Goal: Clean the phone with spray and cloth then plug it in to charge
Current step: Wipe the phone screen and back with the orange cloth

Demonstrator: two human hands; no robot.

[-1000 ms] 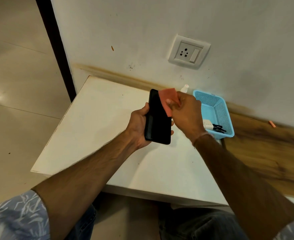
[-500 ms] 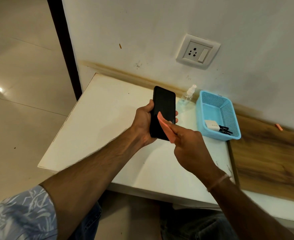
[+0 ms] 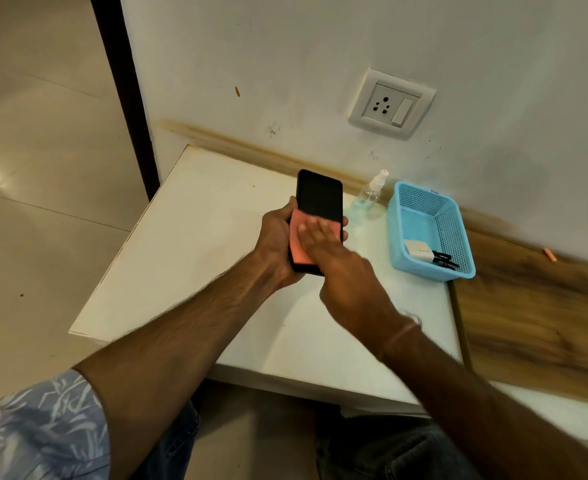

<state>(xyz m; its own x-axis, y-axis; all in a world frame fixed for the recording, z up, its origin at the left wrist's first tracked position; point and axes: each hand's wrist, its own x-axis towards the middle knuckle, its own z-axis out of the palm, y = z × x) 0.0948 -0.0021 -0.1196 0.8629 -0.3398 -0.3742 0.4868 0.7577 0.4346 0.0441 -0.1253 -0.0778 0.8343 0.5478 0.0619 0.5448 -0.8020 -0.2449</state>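
My left hand [image 3: 277,237] grips a black phone [image 3: 318,199] from its left side and holds it above the white table, dark screen facing me. A small orange-pink cloth [image 3: 299,242] lies flat on the lower half of the screen. My right hand [image 3: 341,271] presses the cloth against the glass with flat fingers and covers the phone's bottom edge. A clear spray bottle [image 3: 370,192] with a white cap stands on the table by the wall, just right of the phone. A white charger [image 3: 418,251] with a black cable lies in the blue basket [image 3: 420,199].
The white table [image 3: 188,258] meets the wall, with its left and near edges open to the tiled floor. A wall socket with a switch [image 3: 391,105] sits above the basket. A wooden surface [image 3: 541,310] adjoins the table on the right.
The phone has turned from edge-on to screen facing me. My right hand has brought the cloth from the phone's top down to its lower half and now presses it flat on the screen.
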